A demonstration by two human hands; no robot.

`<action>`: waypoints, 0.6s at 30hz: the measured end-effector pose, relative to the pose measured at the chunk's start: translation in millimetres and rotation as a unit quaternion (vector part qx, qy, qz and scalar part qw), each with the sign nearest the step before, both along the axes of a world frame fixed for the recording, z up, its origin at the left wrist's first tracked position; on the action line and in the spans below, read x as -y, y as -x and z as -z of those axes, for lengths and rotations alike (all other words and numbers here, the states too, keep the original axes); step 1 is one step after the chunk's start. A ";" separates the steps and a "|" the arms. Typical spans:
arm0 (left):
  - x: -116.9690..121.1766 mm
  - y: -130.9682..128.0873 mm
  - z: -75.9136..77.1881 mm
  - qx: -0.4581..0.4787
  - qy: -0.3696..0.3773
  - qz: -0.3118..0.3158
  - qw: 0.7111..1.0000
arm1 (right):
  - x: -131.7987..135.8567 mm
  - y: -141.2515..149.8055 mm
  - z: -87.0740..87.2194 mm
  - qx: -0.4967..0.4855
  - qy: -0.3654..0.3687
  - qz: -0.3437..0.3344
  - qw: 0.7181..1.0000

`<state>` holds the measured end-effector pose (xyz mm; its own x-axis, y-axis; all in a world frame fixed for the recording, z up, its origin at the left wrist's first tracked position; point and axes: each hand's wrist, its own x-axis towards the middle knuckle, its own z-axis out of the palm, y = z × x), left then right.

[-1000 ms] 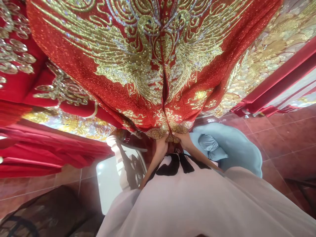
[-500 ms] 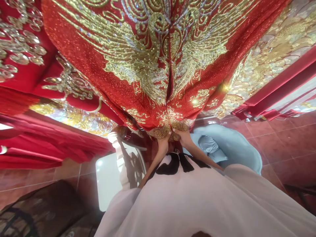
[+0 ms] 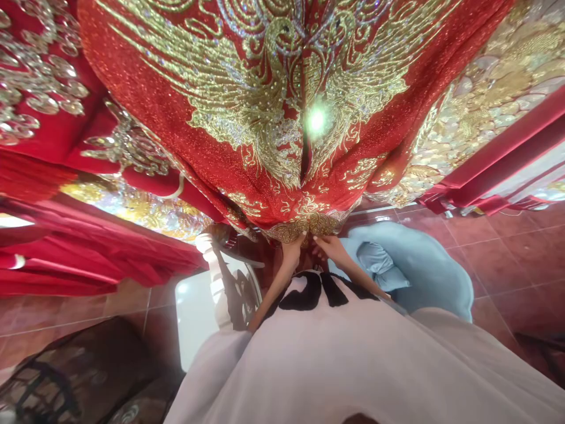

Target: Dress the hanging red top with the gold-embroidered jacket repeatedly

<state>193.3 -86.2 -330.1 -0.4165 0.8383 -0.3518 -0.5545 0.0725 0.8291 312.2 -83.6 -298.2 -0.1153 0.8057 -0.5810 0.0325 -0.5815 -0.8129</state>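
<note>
A red garment [image 3: 247,118] thick with gold and silver embroidery hangs in front of me and fills the upper half of the view. Its front opening runs down the middle to a gold-trimmed hem [image 3: 304,225]. My left hand [image 3: 292,252] and my right hand [image 3: 329,247] meet just under that hem, fingers pinched closed on its edge at either side of the opening. My forearms reach up from my pale top [image 3: 353,365], which has a black bow at the chest.
More red and gold garments hang at the left [image 3: 39,88] and right [image 3: 489,106]. A light blue cushioned seat [image 3: 424,271] stands behind my right arm. A white stool or table [image 3: 194,312] is at the lower left on a reddish tile floor [image 3: 507,247].
The garment has shifted slightly up and left in view, and a bright glint now shows on the embroidery. Both hands stay at the hem, a little lower.
</note>
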 end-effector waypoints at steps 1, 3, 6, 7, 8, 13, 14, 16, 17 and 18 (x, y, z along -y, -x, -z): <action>-0.4 0.3 0.7 0.000 0.001 0.003 1.000 | -2.6 5.3 -2.8 -0.001 -0.014 0.006 1.000; -1.9 1.3 2.0 0.005 0.001 0.010 1.000 | -8.5 16.1 -8.3 -0.001 -0.042 0.029 0.999; -5.1 3.2 4.7 0.027 0.000 0.021 0.999 | -16.1 26.2 -14.2 0.012 -0.079 0.077 0.994; -5.9 3.9 5.8 0.039 0.000 0.028 0.999 | -17.8 27.6 -15.4 0.013 -0.085 0.089 0.992; -6.4 4.4 7.0 0.055 0.001 0.041 0.998 | -19.3 28.5 -16.1 0.011 -0.086 0.095 0.992; -8.4 0.4 11.8 0.156 0.037 0.139 0.977 | -26.3 30.5 -16.4 -0.041 -0.039 0.071 0.996; -9.9 -2.1 12.1 0.174 0.044 0.150 0.972 | -28.4 30.8 -16.2 -0.049 -0.033 0.068 0.996; -14.9 -7.9 11.9 0.201 0.055 0.156 0.965 | -32.9 31.2 -15.7 -0.053 -0.030 0.074 0.995; -18.0 -10.9 11.5 0.212 0.060 0.154 0.963 | -35.2 31.4 -15.2 -0.050 -0.032 0.082 0.995; -21.2 -13.6 11.2 0.221 0.063 0.148 0.962 | -37.4 31.8 -14.6 -0.044 -0.037 0.094 0.994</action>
<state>206.9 -65.0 -341.3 0.0472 0.8364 -0.5461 -0.7910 0.3652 0.4909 280.4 -46.2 -283.6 -0.0069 0.8578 -0.5139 -0.1440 -0.5094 -0.8484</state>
